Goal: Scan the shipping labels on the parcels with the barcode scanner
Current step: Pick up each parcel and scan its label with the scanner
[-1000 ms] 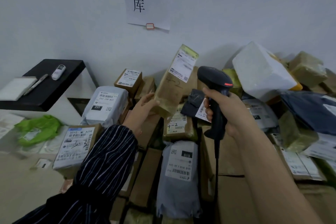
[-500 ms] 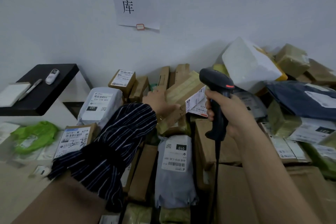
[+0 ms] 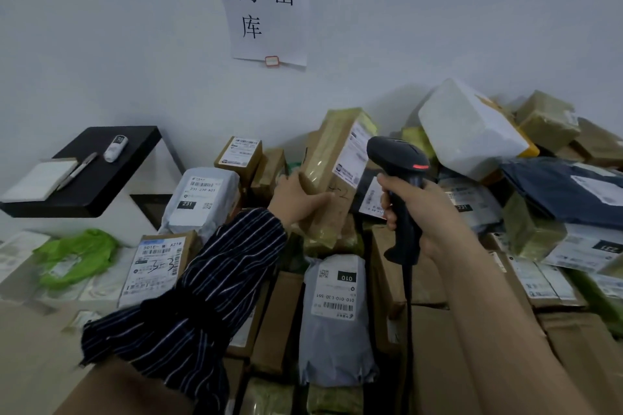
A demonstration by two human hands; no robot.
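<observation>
Now the left hand [image 3: 296, 199] has its grip closed round the lower end of a brown box [image 3: 323, 162], thumb across the near face, and holds it clear of the pile, tilted up with its top leaning toward the wall. Half a second ago that hand was down among the parcels with a box lying nearly flat; whether this is the same box cannot be told, though "4-2" is scrawled on it. Its label [image 3: 354, 155] sits on the side turned toward the right hand [image 3: 428, 212], whose grip is wrapped tight round the handle of the scanner [image 3: 399, 158], as it was a second ago. The scanner head is just beside the label, not touching it, and a red light [image 3: 419, 166] glows on its rear; its cable [image 3: 409, 313] hangs straight down. The lift probably means the label is being presented for a scan, and the trigger pull looks due or under way. Further out, many parcels lie unscanned or unsorted: a grey bag [image 3: 337, 320] below the box and a white foam block [image 3: 468, 128] to the right. A black shelf [image 3: 94, 185] stands well apart at the left.
</observation>
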